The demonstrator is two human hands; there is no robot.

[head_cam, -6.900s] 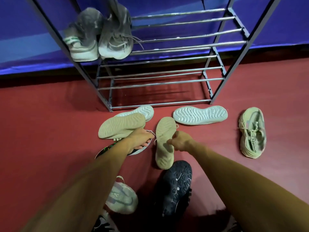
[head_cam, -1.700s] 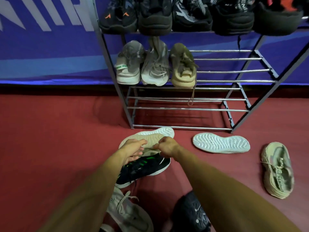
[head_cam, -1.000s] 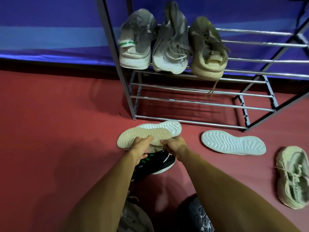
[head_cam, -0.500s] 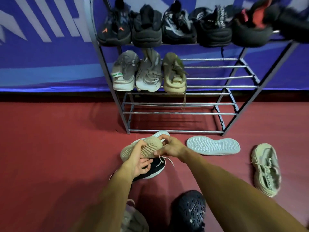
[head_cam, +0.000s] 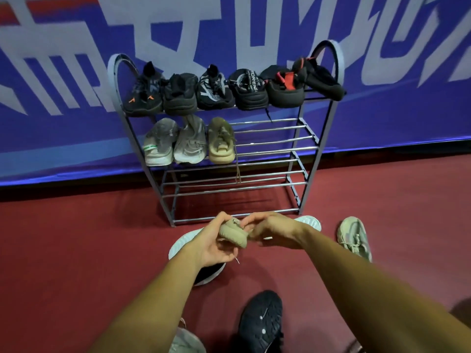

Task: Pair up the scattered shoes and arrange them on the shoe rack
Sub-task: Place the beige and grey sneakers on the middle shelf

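Note:
I hold a beige shoe (head_cam: 233, 234) off the floor in front of the metal shoe rack (head_cam: 270, 149). My left hand (head_cam: 212, 244) grips it from the left and below, and my right hand (head_cam: 270, 229) pinches its other end. On the rack's middle shelf its beige match (head_cam: 221, 141) stands beside two grey shoes (head_cam: 174, 142). Several black shoes (head_cam: 229, 89) fill the top shelf. The right half of the middle shelf and the lowest shelf are bare.
On the red floor lie a white-soled shoe (head_cam: 181, 244) under my left hand, another white sole (head_cam: 309, 221) behind my right wrist, a pale green shoe (head_cam: 354, 236) at right, a black-soled shoe (head_cam: 262, 321) near me, and a black shoe (head_cam: 209, 273).
The beige shoe has come up off the floor pile and turned between my hands. My view has tilted up, so the whole rack shows.

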